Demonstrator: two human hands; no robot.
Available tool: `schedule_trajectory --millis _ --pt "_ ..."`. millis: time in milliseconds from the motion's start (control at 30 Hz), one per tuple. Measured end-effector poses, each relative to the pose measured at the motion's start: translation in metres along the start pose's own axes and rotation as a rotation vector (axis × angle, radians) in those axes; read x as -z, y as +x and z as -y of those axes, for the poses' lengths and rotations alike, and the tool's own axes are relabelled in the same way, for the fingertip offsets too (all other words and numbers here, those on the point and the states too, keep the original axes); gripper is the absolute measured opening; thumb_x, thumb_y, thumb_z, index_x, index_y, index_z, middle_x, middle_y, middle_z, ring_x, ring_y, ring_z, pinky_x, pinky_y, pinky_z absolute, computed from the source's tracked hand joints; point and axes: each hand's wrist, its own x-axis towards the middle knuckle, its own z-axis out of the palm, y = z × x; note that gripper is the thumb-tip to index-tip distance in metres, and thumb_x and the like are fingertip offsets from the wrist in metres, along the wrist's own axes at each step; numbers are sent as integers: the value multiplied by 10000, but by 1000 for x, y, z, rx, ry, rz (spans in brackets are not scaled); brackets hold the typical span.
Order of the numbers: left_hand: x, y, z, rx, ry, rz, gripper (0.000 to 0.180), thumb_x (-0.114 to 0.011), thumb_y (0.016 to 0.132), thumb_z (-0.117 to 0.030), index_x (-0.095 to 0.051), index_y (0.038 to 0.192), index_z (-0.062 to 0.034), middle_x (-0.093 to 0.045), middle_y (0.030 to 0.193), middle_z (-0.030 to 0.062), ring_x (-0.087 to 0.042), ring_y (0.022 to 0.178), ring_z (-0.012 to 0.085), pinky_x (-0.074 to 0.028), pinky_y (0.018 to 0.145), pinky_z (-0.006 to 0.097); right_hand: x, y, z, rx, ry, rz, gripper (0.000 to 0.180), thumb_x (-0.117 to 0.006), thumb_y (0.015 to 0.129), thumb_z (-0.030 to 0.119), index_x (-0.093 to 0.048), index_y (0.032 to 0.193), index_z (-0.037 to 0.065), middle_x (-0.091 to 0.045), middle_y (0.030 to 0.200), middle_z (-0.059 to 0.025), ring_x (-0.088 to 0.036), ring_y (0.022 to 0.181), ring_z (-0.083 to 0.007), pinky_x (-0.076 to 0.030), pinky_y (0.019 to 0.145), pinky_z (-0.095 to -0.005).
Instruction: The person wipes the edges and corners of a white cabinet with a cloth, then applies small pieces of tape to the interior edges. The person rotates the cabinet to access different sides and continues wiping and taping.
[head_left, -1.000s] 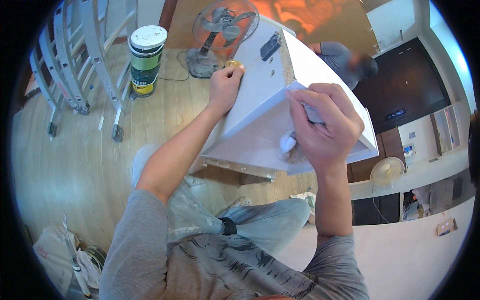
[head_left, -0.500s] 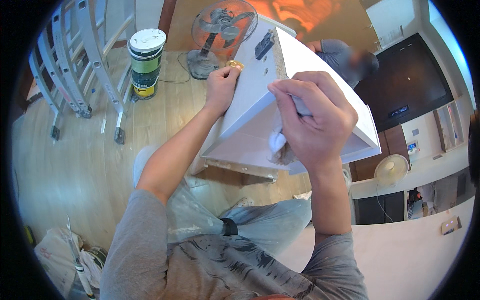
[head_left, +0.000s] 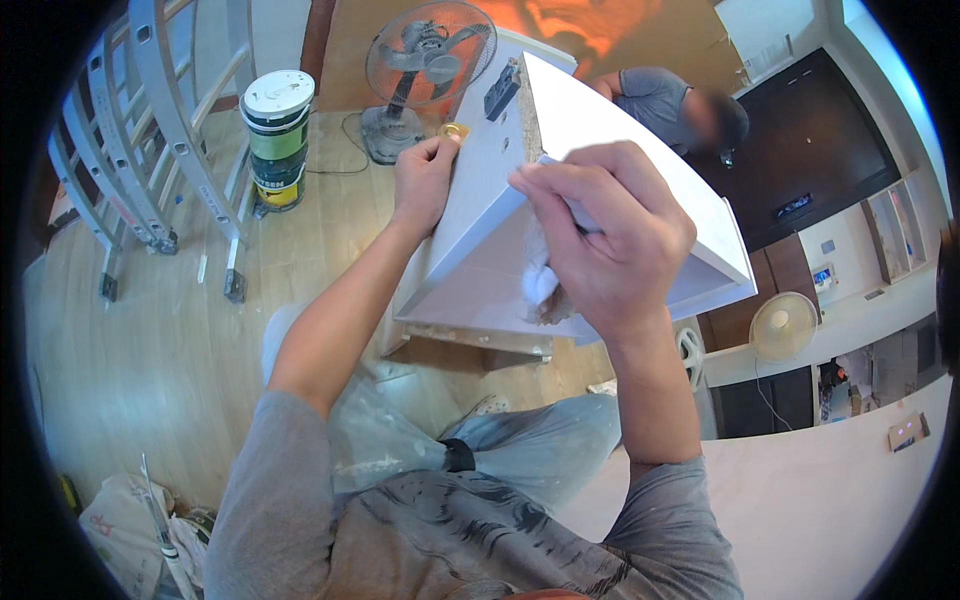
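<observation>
From my distant seat I am missing most of the rag (head_left: 538,278), since the right hand (head_left: 618,235) is covering its upper part. The fingertips of the left hand (head_left: 424,185) are hiding part of a gold disc (head_left: 454,130), and I am not making out what it is. The white cabinet (head_left: 585,115) is blocking much of a co-worker (head_left: 652,100), whose head is showing blurred. The ladder (head_left: 180,147) is running past the top edge, the pale sack (head_left: 122,525) is meeting the dark rim, and the distant clutter (head_left: 840,385) is looking too small to identify.
</observation>
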Motion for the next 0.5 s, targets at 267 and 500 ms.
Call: schedule_trajectory --millis 267,500 --pt "-1 4 9 10 -28 0 391 -645 1027 -272 -659 751 5 -542 689 -60 -414 652 50 -349 590 280 89 -74 -46 -420 -312 -66 130 -873 772 3 -769 843 32 -700 836 -66 -673 737 -157 -521 669 -291" --pt "3 7 11 -7 -13 -36 423 -650 1040 -263 -569 676 -64 -466 654 -78 -367 621 41 -301 557 278 100 -75 -38 -630 91 -316 153 -889 791 30 -774 879 -18 -735 842 -83 -696 791 -146 -532 712 -290"
